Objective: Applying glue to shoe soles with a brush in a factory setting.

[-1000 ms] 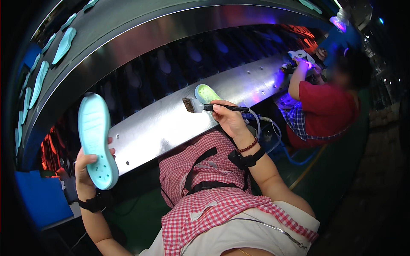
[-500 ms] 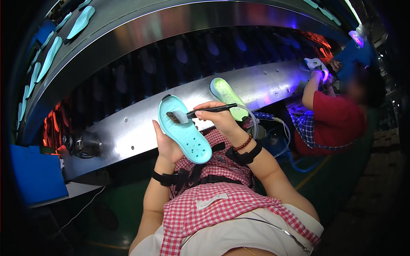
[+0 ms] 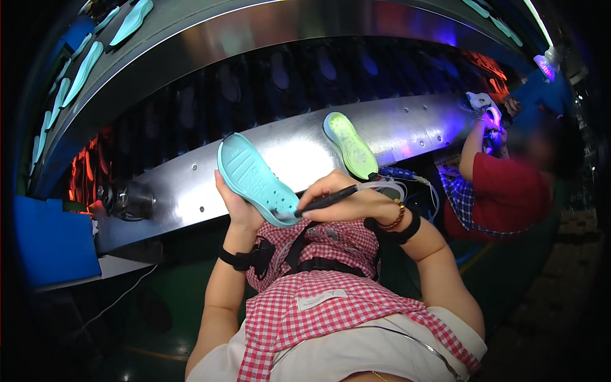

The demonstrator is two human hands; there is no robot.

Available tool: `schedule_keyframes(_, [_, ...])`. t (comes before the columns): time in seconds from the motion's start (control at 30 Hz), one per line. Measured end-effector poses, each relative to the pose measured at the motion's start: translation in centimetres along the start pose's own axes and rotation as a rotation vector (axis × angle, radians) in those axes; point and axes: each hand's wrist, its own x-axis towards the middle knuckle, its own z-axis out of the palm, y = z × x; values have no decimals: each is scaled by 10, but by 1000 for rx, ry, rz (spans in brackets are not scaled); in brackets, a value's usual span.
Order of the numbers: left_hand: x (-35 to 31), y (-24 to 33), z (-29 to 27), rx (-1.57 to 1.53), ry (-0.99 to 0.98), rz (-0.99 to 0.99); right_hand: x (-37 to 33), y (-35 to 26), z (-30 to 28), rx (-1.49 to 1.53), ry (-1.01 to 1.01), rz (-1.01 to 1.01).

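A turquoise shoe sole [image 3: 249,173] with small holes at its near end lies tilted in my left hand [image 3: 239,209]. My thumb shows at its left edge, and the other fingers are hidden beneath it. My right hand [image 3: 347,202] is closed round the black handle of a brush [image 3: 330,198], with a clear tube [image 3: 385,185] running from its back end. The brush head is down at the sole's near end, over the holes, and is partly blurred. A yellow-green sole [image 3: 351,145] with a pale blue edge lies on the metal ledge, just beyond my right hand.
The metal ledge [image 3: 172,186] curves along a dark conveyor [image 3: 210,102] carrying soles. More turquoise soles [image 3: 84,73] lie on an upper belt at the far left. A blue box [image 3: 54,245] stands left. At right, a co-worker in a red shirt [image 3: 509,191] handles a white shoe part [image 3: 482,102].
My right hand has brought the brush from the sole's far half down to its near end. The sole has shifted left and tilted more in my left hand.
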Motion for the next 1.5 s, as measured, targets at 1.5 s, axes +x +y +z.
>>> schedule_keyframes(1.5, [-36,13,79,-146,-387,142,-14,0,12,1179,233,-164])
